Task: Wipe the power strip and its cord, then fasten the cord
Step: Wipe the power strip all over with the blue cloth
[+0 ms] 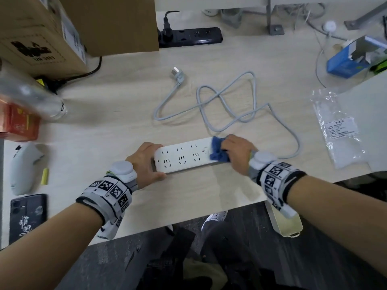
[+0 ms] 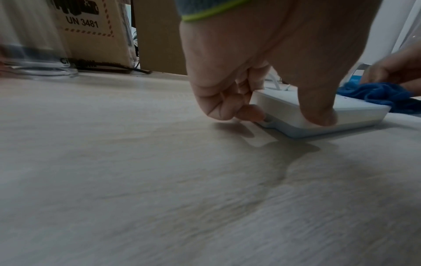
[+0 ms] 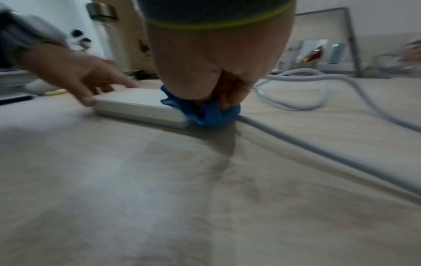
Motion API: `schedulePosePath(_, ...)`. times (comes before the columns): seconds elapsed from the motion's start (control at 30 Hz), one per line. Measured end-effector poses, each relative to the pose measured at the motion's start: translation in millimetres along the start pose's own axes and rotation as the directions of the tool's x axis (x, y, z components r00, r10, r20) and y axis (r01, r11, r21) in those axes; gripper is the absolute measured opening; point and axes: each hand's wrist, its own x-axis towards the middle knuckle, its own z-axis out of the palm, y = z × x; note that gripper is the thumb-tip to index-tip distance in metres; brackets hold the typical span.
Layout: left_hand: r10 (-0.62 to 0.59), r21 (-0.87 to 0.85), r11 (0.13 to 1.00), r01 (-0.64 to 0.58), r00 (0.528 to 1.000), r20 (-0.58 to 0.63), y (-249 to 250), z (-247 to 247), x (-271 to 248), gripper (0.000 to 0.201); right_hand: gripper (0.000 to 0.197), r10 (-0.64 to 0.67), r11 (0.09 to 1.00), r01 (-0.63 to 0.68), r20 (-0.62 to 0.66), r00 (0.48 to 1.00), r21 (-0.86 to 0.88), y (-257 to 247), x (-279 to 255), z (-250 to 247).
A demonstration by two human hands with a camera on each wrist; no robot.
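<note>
A white power strip (image 1: 184, 155), blue cloth (image 1: 217, 151), pale grey cord (image 1: 230, 105), light wood-grain table (image 1: 125, 114).

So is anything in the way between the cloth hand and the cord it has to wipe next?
Nothing visible. The right hand holds the cloth at the strip's cord end, and the cord runs off freely across bare table.

Bare bench (image 1: 117, 126) lies open at 10 o'clock of the power strip (image 1: 184, 156); looped cord (image 1: 228, 101) obstructs 12 to 2 o'clock; plastic bag (image 1: 341, 130) blocks 3 o'clock
</note>
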Motion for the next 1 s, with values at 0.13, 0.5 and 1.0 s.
schedulePosePath(0.13, -0.005, -0.023, 1.0, 0.004, 1.0, -0.018, 3.9, -0.5, 0.1, 0.08, 0.013, 0.197, 0.978, -0.186, -0.133, 0.971, 0.092, 7.7, -7.6, -11.4)
schedulePosePath(0.5, -0.151, 0.183, 0.972, 0.145, 0.988, 0.024, 24.4, -2.4, 16.4, 0.094, 0.019, 0.488, 0.784, -0.402, -0.069, 0.87, 0.473, -39.3, 12.5, -13.1)
schedulePosePath(1.0, 0.285, 0.127, 0.957, -0.262, 0.93, -0.231, 0.3, -0.7, -3.0, 0.033, 0.015, 0.169, 0.934, -0.043, -0.333, 0.928, 0.356, -23.3, -10.5, -27.8)
